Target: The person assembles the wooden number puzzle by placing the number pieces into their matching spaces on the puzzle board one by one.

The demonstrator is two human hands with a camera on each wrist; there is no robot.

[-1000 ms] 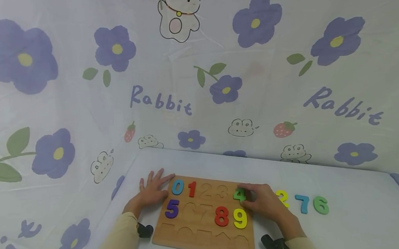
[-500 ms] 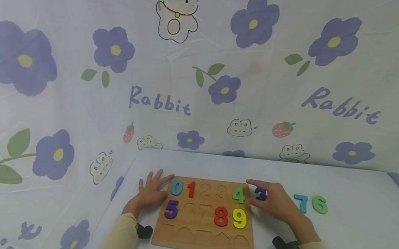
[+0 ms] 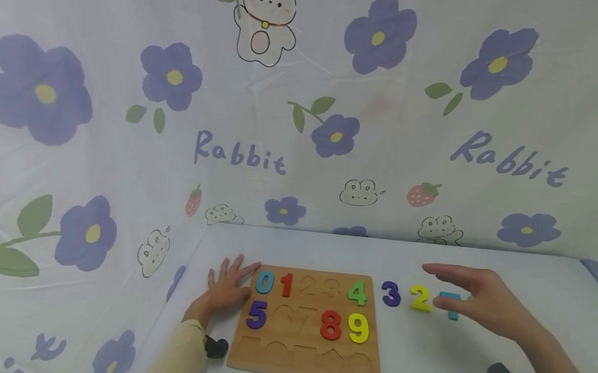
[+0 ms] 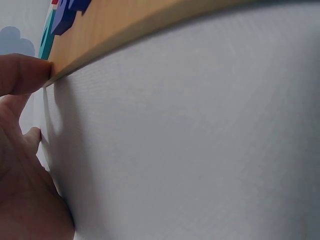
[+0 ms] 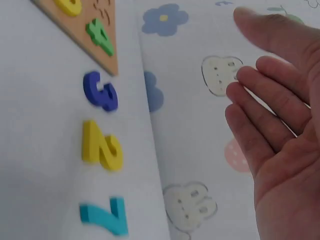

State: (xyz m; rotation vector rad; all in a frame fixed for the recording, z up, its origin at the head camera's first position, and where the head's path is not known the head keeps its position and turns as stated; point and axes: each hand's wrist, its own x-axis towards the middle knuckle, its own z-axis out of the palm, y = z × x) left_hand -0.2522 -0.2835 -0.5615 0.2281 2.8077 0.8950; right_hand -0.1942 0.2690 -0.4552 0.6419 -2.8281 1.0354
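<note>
A wooden number board (image 3: 307, 370) lies on the white table with a blue 0 (image 3: 265, 282), red 1 (image 3: 286, 285), green 4 (image 3: 357, 293), purple 5 (image 3: 257, 314), red 8 (image 3: 330, 325) and yellow 9 (image 3: 358, 328) on it. My left hand (image 3: 223, 292) rests at the board's upper left edge, fingers spread, its thumb touching the side in the left wrist view. My right hand (image 3: 489, 300) hovers over the loose numbers, thumb and fingers apart, holding nothing. Beneath it is a blue 7 (image 3: 452, 304), partly hidden. A yellow 2 (image 3: 421, 298) and purple 3 (image 3: 391, 294) lie left of it.
The green 6 is almost wholly covered by the right hand. Recesses for 2, 3 and others show in the board, with a row of shape outlines along its near side. A flower-and-rabbit printed cloth (image 3: 308, 169) hangs behind the table (image 3: 291, 242).
My right hand has let go of the green 4, which stays at the board's upper right, and has moved right past the 3 and 2. The left hand has not moved.
</note>
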